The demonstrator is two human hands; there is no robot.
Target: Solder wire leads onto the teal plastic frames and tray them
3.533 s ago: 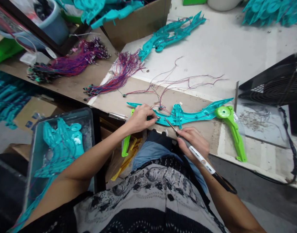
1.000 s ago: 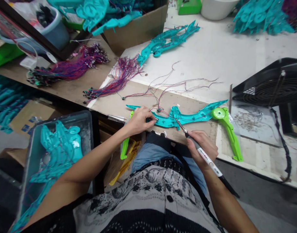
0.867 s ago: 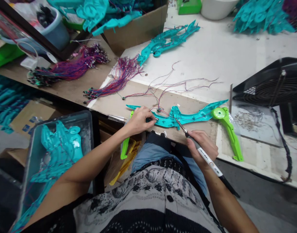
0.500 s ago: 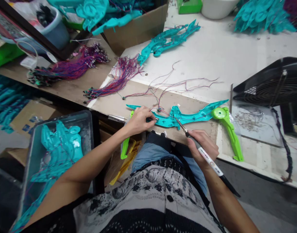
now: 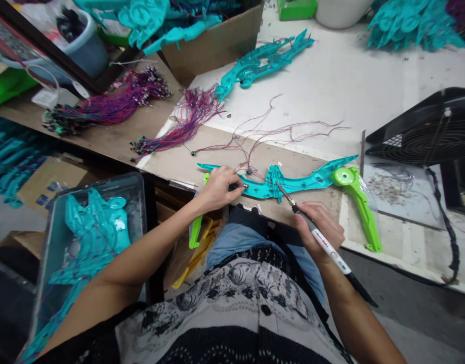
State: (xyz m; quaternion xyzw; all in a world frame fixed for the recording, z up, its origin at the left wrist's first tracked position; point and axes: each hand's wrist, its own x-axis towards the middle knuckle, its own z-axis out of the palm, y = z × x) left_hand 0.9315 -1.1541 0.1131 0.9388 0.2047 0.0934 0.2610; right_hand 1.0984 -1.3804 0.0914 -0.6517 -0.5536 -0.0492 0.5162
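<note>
My right hand [image 5: 319, 228] is closed around a soldering iron [image 5: 328, 248] with a white and grey handle. Its metal tip points at the ribbed middle of a teal bow-shaped plastic part [image 5: 306, 185], which lies across the table's front edge. At that part's left side, my left hand [image 5: 221, 186] is pinched; a small dark piece with a shiny end shows at its fingertips, too small to name. Thin red and blue wires [image 5: 251, 151] run over the part and back across the table. A lime-green arm [image 5: 363, 215] joins its right end, and another [image 5: 196, 230] hangs at the left.
Bundles of purple-red wires [image 5: 190, 119] lie at the back left, beside a cardboard box [image 5: 220, 48] of teal parts. Another teal part [image 5: 266, 63] rests behind the wires. A black fan [image 5: 425, 126] stands at right. A grey bin [image 5: 141, 202] sits at lower left.
My right hand and the soldering iron have shifted slightly to the right and down, the tip drawing a little away from the teal part's middle. My left hand stays in place.
</note>
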